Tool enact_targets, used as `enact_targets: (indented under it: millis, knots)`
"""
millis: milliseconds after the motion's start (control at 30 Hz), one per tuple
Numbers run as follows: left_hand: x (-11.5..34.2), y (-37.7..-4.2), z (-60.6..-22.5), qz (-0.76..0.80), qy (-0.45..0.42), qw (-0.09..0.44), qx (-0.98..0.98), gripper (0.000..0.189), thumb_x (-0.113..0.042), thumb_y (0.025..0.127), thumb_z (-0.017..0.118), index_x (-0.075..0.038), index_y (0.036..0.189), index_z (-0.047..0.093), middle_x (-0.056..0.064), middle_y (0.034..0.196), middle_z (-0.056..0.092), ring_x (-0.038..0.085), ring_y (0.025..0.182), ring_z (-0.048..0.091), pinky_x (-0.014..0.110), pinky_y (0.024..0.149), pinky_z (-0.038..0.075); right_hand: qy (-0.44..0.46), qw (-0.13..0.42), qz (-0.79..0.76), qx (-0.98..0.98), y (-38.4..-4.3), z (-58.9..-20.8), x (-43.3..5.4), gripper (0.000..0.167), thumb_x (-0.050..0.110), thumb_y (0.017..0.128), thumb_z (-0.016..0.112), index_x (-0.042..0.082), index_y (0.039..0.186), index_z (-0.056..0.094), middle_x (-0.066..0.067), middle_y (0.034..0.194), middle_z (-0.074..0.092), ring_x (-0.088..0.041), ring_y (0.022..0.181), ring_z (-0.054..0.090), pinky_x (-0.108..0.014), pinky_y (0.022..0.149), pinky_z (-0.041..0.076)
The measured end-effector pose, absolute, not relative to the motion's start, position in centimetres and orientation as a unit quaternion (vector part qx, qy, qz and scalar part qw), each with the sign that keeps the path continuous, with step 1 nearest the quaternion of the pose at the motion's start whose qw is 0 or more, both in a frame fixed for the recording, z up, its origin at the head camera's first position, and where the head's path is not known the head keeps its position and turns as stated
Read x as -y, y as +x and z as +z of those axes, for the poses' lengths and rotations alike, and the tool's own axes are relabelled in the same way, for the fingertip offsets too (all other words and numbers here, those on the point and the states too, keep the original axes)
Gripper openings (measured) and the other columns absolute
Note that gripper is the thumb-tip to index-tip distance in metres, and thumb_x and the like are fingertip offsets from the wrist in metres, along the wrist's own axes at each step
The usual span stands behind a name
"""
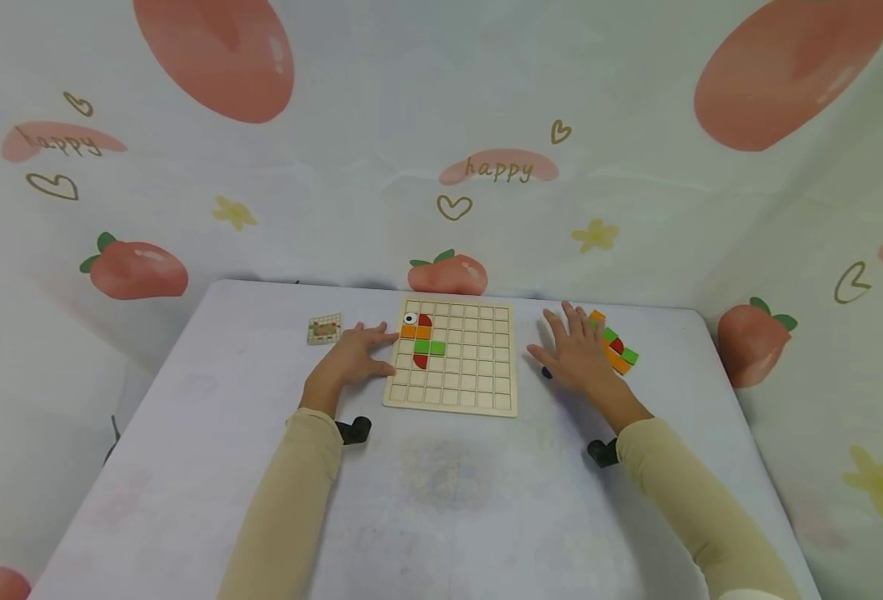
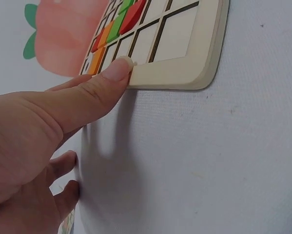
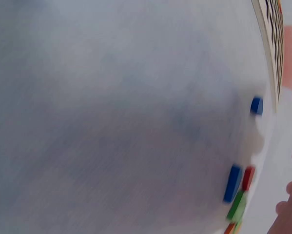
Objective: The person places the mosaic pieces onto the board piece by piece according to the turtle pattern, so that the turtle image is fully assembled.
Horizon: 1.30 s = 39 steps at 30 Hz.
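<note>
A pale wooden grid board (image 1: 479, 411) lies on the table. In its left columns sit a white eye piece (image 1: 410, 318), orange squares (image 1: 408, 332), green squares (image 1: 438, 348) and red curved pieces (image 1: 421, 362). My left hand (image 1: 349, 360) is at the board's left side; in the left wrist view its thumb (image 2: 99, 90) touches the rim. Over the table right of the board, my right hand (image 1: 579, 354) has its fingers spread, holding nothing. Beside and partly behind it lie loose orange, green and red pieces (image 1: 630, 357). A small blue piece (image 3: 256, 106) lies apart from them.
A small picture card (image 1: 324, 329) lies left of the board, near the left hand. The table (image 1: 441, 517) has a white cloth. Behind it hangs a white curtain (image 1: 366, 167) printed with fruit, hearts and lettering.
</note>
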<state>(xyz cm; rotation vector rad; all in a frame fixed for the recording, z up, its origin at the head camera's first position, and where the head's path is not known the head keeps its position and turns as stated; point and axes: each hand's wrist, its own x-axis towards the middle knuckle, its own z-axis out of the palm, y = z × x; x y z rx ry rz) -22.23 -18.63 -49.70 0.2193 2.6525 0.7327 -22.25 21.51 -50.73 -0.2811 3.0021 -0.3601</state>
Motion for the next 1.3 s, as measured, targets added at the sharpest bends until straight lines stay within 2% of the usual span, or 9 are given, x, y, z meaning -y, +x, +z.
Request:
enact_targets:
  millis: [167,500,867,1133,1300]
  knots:
    - [18.8,-22.2,-49.6,0.261,0.070,0.190,-0.944,0.072,-0.030,0.085,0.083,-0.020,0.150,0.053,0.006,0.168,0.031,0.044,0.159,0.008,0.063,0.127,0.014,-0.066,0.048,-0.144,-0.986,-22.1,-51.3,-23.2,0.078,0.055,0.101,0.050,0.013,0.161,0.023,-0.025,0.170,0.007,-0.053,0.154,0.011,-0.075,0.121,-0.004]
    - [19.0,-22.2,-49.7,0.268,0.066,0.193,-0.942,0.072,-0.029,0.085,0.083,-0.020,0.150,0.053,0.007,0.168,0.031,0.044,0.159,0.007,0.064,0.127,0.013,-0.057,0.037,-0.168,-0.983,-21.1,-51.9,-25.1,0.069,0.044,0.100,0.060,0.007,0.154,0.038,-0.029,0.165,0.016,-0.055,0.151,0.014,-0.078,0.119,0.004]
    - [18.7,-22.2,-49.8,0.281,0.071,0.192,-0.938,0.072,-0.027,0.086,0.083,-0.020,0.150,0.052,0.006,0.169,0.030,0.044,0.159,0.006,0.064,0.127,0.013,-0.055,-0.012,-0.205,-0.977,-20.7,-52.0,-25.8,0.042,0.036,0.097,0.068,0.009,0.128,0.065,-0.027,0.159,0.030,-0.052,0.143,0.025,-0.073,0.111,0.021]
    - [18.7,-22.4,-49.9,0.277,0.073,0.194,-0.938,0.073,-0.029,0.086,0.083,-0.021,0.151,0.051,0.005,0.169,0.029,0.043,0.160,0.005,0.063,0.128,0.012,-0.060,-0.024,-0.225,-0.972,-20.9,-52.4,-26.0,0.036,0.033,0.096,0.071,0.007,0.121,0.068,-0.025,0.152,0.041,-0.052,0.139,0.028,-0.072,0.106,0.024]
    - [18.7,-22.5,-50.0,0.276,0.079,0.192,-0.938,0.073,-0.028,0.086,0.083,-0.020,0.151,0.051,0.006,0.169,0.029,0.045,0.159,0.006,0.064,0.127,0.013,-0.070,-0.036,-0.221,-0.972,-21.2,-52.3,-25.6,0.041,0.034,0.095,0.073,0.005,0.124,0.067,-0.022,0.144,0.053,-0.048,0.132,0.038,-0.066,0.102,0.029]
